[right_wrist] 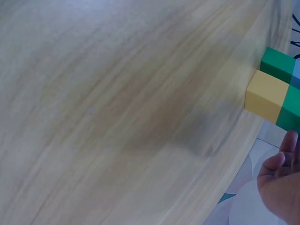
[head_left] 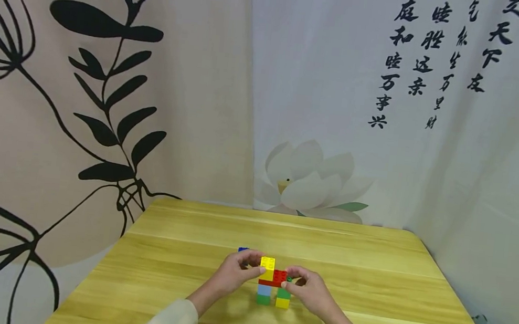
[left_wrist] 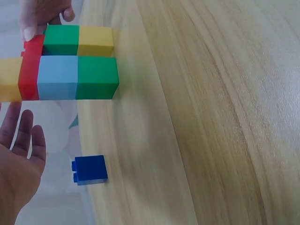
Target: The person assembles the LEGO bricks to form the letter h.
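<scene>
A small structure of toy building blocks stands on the wooden table. Its left column has a green block below a light blue block; its right column has a yellow base block below a green block. A red block bridges both columns, and a taller yellow block sits on its left end. My left hand pinches this upper yellow block, thumb in front and fingers behind. At the right end, my right hand grips the red block, its thumb on the front.
A single dark blue block lies on the table behind my left hand, mostly hidden in the head view. Beyond the table's far edge hangs a printed curtain with leaves, a lotus and writing.
</scene>
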`<state>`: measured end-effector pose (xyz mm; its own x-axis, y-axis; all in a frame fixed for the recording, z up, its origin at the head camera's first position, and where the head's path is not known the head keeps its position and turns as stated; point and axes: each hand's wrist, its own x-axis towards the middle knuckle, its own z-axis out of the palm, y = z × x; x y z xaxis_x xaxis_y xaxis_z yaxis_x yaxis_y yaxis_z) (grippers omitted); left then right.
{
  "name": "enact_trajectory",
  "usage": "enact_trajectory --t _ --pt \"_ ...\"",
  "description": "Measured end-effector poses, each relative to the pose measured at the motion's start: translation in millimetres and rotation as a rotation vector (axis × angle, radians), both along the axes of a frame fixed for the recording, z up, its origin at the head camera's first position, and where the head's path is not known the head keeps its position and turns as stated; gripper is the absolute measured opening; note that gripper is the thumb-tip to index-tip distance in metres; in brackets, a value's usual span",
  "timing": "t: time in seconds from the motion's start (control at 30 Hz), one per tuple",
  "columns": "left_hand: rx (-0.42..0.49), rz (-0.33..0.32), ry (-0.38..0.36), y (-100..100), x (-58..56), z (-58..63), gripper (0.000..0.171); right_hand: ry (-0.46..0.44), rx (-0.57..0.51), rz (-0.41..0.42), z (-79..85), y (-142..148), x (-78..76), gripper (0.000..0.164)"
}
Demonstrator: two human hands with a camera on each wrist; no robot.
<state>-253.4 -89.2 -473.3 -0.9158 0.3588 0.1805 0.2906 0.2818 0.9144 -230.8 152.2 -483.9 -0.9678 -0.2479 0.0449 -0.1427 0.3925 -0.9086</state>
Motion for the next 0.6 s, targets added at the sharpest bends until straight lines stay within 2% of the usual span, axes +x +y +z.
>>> enact_trajectory --t 0.2,0.43,0.6 --pt "-0.002 -0.004 0.005 -8.9 0.9 -0.5 0.041 0.000 0.010 -0.009 -0.5 -0.9 0.2 0.038" --pt "0.024 0.064 -0.024 -27.5 -5.7 1.3 0.041 0.004 0.033 -0.019 -0.9 -1.1 0.0 0.041" --pt "0.010 0.136 -0.036 -40.6 -13.6 2.2 0.043 0.002 0.037 -0.023 -1.3 -0.7 -1.2 0.041"
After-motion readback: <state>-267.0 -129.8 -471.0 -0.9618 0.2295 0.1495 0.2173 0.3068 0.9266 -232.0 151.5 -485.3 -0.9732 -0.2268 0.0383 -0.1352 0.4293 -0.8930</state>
